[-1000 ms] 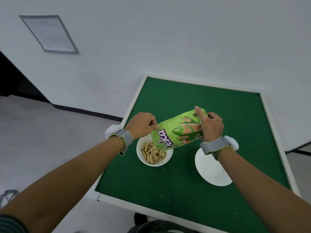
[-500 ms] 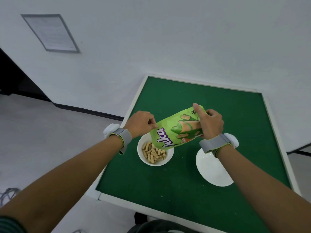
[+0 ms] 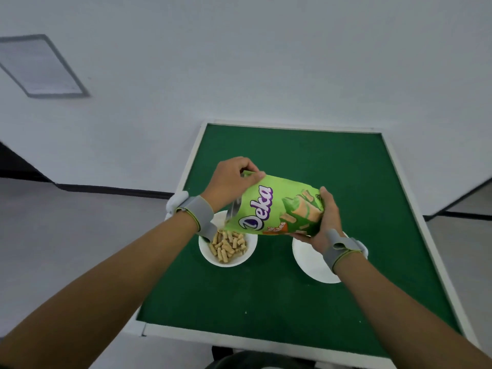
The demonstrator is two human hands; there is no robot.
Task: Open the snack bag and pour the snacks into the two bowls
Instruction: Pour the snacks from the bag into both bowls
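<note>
I see my left hand (image 3: 231, 182) pinching the top corner of the green snack bag (image 3: 277, 209), and my right hand (image 3: 326, 217) clasping its far end from below. The bag hangs tilted above the snack-filled bowl (image 3: 227, 247), open mouth just over the snacks (image 3: 227, 245). Right of that bowl, apart, sits the empty bowl (image 3: 310, 259) on the green worktop (image 3: 266, 302)

Both hands hold a green Deka snack bag (image 3: 277, 211) above the green table (image 3: 292, 296). The left hand (image 3: 231, 182) pinches its upper corner; the right hand (image 3: 326, 219) cups its bottom end. Its open mouth hangs over the left bowl (image 3: 226, 258) of wafer sticks (image 3: 227, 245). The right bowl (image 3: 311, 259) sits beside the left bowl.
</note>
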